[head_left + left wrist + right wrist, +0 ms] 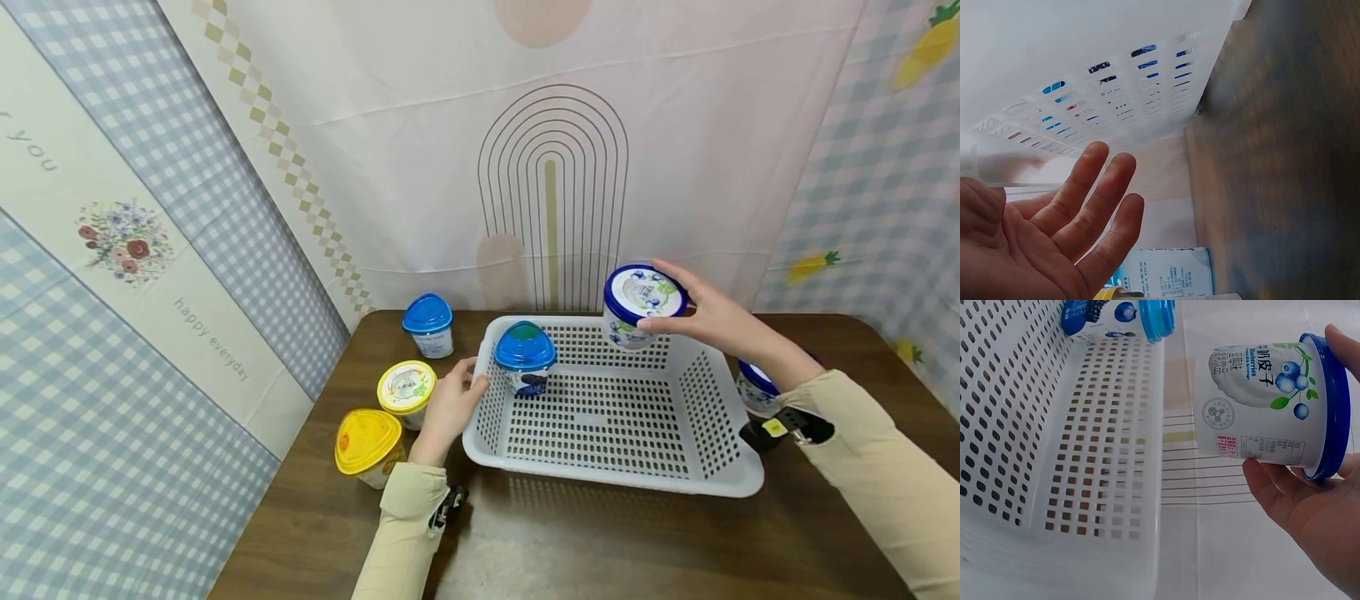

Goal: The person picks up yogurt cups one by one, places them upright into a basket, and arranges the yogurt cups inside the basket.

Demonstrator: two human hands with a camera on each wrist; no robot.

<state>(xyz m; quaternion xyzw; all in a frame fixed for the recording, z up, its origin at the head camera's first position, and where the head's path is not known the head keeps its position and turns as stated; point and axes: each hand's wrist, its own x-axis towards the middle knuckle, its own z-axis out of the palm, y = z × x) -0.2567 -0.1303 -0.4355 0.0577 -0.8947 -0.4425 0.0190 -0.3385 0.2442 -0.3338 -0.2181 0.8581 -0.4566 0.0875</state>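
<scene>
On a brown table (570,550), the right hand (701,310) grips a blueberry-labelled tub (626,312) above a perforated white basket (607,481); the left hand (450,406), fingers relaxed, is beside it.

High view, two near — shared basket (607,477)

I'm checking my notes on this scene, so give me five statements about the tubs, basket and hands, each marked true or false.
1. The right hand holds a dark-blue-lidded tub. True.
2. The held tub pictures strawberries. False: it shows blueberries.
3. Two yellow-lidded tubs stand left of the basket. True.
4. The basket contains three tubs. False: only one light-blue-lidded tub is in it.
5. The left hand is holding a tub. False: it is at the basket's left rim.
</scene>
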